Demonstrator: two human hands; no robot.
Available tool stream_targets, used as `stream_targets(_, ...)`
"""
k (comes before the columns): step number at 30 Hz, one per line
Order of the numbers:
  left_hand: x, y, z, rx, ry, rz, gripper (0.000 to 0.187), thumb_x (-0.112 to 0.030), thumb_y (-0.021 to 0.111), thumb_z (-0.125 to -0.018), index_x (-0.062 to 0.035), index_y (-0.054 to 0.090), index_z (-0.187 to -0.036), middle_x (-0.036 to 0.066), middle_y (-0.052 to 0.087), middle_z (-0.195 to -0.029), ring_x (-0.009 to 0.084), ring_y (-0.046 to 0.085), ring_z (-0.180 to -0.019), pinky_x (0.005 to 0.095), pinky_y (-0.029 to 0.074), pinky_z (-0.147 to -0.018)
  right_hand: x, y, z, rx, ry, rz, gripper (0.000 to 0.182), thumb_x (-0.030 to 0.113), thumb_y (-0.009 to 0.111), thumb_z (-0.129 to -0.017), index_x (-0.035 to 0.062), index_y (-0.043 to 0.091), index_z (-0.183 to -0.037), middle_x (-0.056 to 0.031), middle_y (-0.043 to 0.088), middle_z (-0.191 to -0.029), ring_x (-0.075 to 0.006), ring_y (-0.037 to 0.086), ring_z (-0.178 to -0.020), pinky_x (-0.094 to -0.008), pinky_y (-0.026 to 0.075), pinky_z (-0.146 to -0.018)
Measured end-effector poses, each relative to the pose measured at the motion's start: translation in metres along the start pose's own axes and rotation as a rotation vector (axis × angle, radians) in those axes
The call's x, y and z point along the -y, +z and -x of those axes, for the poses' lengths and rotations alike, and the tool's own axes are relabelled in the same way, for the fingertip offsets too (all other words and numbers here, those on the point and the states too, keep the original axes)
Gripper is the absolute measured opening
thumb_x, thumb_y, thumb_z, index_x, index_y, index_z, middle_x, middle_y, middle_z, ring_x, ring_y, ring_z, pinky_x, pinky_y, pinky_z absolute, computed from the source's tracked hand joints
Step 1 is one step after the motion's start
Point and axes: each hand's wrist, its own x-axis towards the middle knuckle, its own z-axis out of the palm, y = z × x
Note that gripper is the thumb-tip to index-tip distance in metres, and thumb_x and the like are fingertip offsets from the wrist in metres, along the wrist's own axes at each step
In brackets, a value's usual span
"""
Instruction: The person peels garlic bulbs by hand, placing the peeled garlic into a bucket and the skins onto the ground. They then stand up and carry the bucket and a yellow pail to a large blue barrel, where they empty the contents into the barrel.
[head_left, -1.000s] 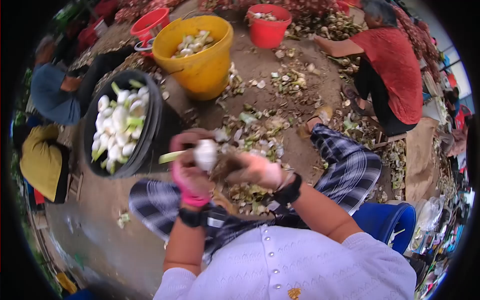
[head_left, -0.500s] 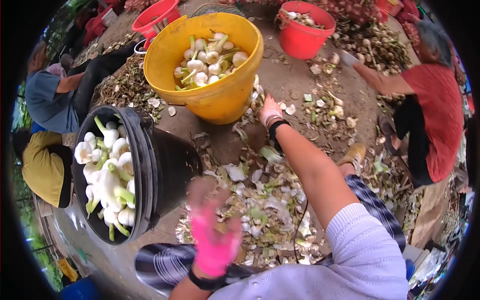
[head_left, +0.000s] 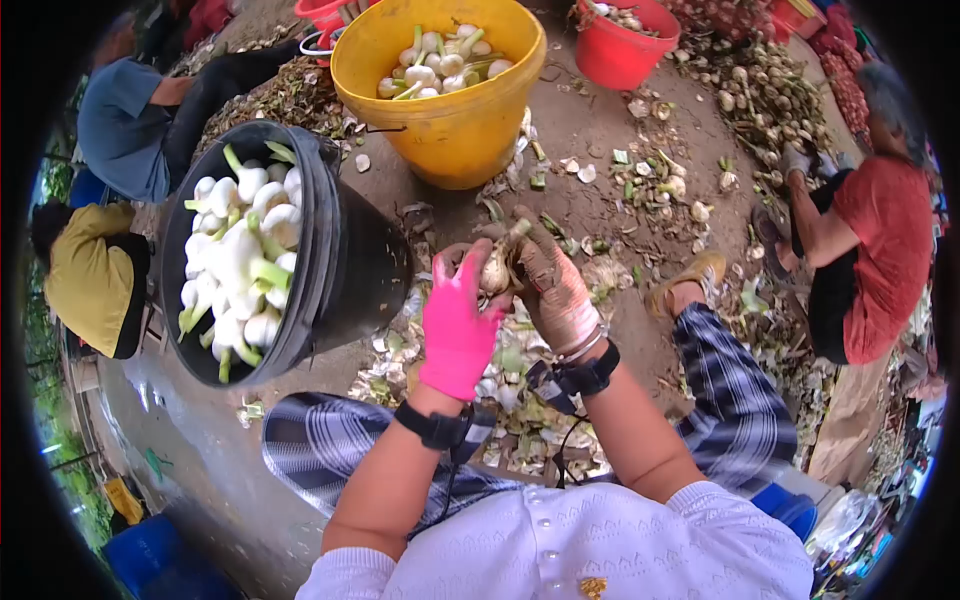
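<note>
My left hand [head_left: 462, 325], in a bright pink glove with soiled fingertips, is closed on one side of a garlic bulb [head_left: 495, 270]. My right hand [head_left: 555, 295], in a pale glove with dirt on the fingers, grips the same bulb from the other side. The bulb looks brownish and unpeeled, its stem end pointing up. Left of my hands a black bucket [head_left: 350, 270] leans towards me, full of clean white garlic bulbs [head_left: 240, 250] with green stems. Beyond my hands stands a yellow bucket [head_left: 440, 130] with more white bulbs inside. Peelings [head_left: 510, 390] lie below my hands.
Red buckets [head_left: 625, 50] stand at the back. A heap of unpeeled garlic [head_left: 770, 100] lies at the back right, near a co-worker in a red shirt [head_left: 885, 250]. Two more people sit at the left. A blue stool [head_left: 785, 510] is beside me.
My right hand has come back from beside the yellow bucket to in front of me, now with a garlic bulb. My left hand has risen to meet it. The view has shifted.
</note>
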Motion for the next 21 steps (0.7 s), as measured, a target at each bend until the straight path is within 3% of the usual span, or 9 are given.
stream_targets(4, -0.040, -0.009, 0.031, -0.053, 0.157, -0.043, 0.065, -0.005, 0.074, -0.064, -0.0082, 0.052, -0.125, 0.016, 0.054, -0.112, 0.0341, 0.054, -0.101, 0.0380, 0.046, -0.086, 0.026, 0.007, 0.048, -0.027, -0.085, 0.199, 0.050, 0.014, 0.060, -0.090, 0.0029, 0.040, -0.134, -0.0024, 0.058, -0.108, -0.0074, 0.054, -0.083, -0.0206, 0.047, -0.068)
stream_targets(7, -0.051, -0.013, 0.055, -0.053, 0.255, 0.015, 0.065, -0.006, 0.074, -0.063, -0.0077, 0.052, -0.124, 0.016, 0.056, -0.111, 0.0340, 0.054, -0.101, 0.0386, 0.046, -0.086, 0.041, 0.006, 0.077, 0.010, -0.031, 0.176, 0.042, 0.016, 0.066, -0.086, 0.0002, 0.053, -0.123, -0.0003, 0.060, -0.096, -0.0064, 0.053, -0.084, -0.0213, 0.047, -0.068)
stream_targets(9, -0.054, -0.018, 0.067, -0.056, 0.338, -0.003, 0.068, -0.006, 0.074, -0.064, -0.0112, 0.049, -0.127, 0.016, 0.053, -0.112, 0.0334, 0.054, -0.101, 0.0398, 0.047, -0.082, 0.057, 0.010, 0.101, 0.004, -0.056, 0.236, 0.037, 0.013, 0.065, -0.087, -0.0004, 0.055, -0.119, -0.0022, 0.062, -0.095, -0.0082, 0.054, -0.087, -0.0223, 0.047, -0.073)
stream_targets(13, -0.066, -0.027, 0.083, 0.087, 0.361, 0.174, 0.070, -0.009, 0.077, -0.065, -0.0052, 0.047, -0.129, 0.016, 0.057, -0.113, 0.0298, 0.056, -0.101, 0.0365, 0.047, -0.084, 0.076, 0.008, 0.137, 0.030, -0.180, 0.469, 0.034, 0.002, 0.058, -0.088, -0.0005, 0.054, -0.122, -0.0064, 0.063, -0.104, -0.0111, 0.056, -0.093, -0.0236, 0.045, -0.083)
stream_targets(15, -0.069, -0.026, 0.088, 0.264, 0.042, 0.766, 0.063, -0.010, 0.075, -0.071, 0.0000, 0.049, -0.128, 0.012, 0.058, -0.114, 0.0218, 0.059, -0.094, 0.0314, 0.047, -0.085, 0.086, 0.007, 0.149, 0.044, -0.194, 0.530, 0.035, -0.002, 0.056, -0.086, -0.0009, 0.054, -0.121, -0.0066, 0.064, -0.104, -0.0108, 0.056, -0.093, -0.0237, 0.046, -0.082)
stream_targets(17, -0.067, -0.031, 0.090, 0.372, -0.013, 0.829, 0.061, -0.013, 0.070, -0.078, 0.0019, 0.044, -0.131, 0.010, 0.057, -0.115, 0.0173, 0.058, -0.096, 0.0306, 0.047, -0.085, 0.075, -0.004, 0.152, -0.022, -0.207, 0.556, 0.032, -0.007, 0.053, -0.084, -0.0021, 0.058, -0.115, -0.0063, 0.065, -0.100, -0.0109, 0.058, -0.088, -0.0240, 0.047, -0.079)
stream_targets(18, -0.065, -0.029, 0.089, 0.468, -0.119, 1.092, 0.063, -0.015, 0.070, -0.079, 0.0025, 0.041, -0.132, 0.010, 0.057, -0.116, 0.0176, 0.057, -0.100, 0.0305, 0.046, -0.088, 0.070, -0.005, 0.152, -0.125, -0.241, 0.495, 0.030, -0.009, 0.053, -0.082, -0.0026, 0.059, -0.111, -0.0063, 0.065, -0.097, -0.0110, 0.059, -0.085, -0.0241, 0.048, -0.076)
stream_targets(20, -0.069, -0.021, 0.087, 0.410, -0.456, 0.958, 0.072, -0.025, 0.068, -0.083, 0.0025, 0.030, -0.138, 0.014, 0.055, -0.119, 0.0181, 0.056, -0.103, 0.0296, 0.045, -0.089, 0.062, -0.004, 0.150, -0.334, -0.289, 0.500, 0.028, -0.011, 0.052, -0.079, -0.0029, 0.062, -0.103, -0.0060, 0.067, -0.091, -0.0116, 0.059, -0.078, -0.0247, 0.049, -0.071)
stream_targets(21, -0.075, -0.009, 0.098, 0.416, -0.449, 0.958, 0.072, -0.025, 0.068, -0.083, 0.0025, 0.030, -0.138, 0.014, 0.055, -0.119, 0.0181, 0.056, -0.103, 0.0296, 0.045, -0.089, 0.062, -0.005, 0.152, -0.338, -0.297, 0.500, 0.028, -0.011, 0.052, -0.079, -0.0029, 0.062, -0.103, -0.0060, 0.067, -0.091, -0.0116, 0.059, -0.078, -0.0247, 0.049, -0.071)
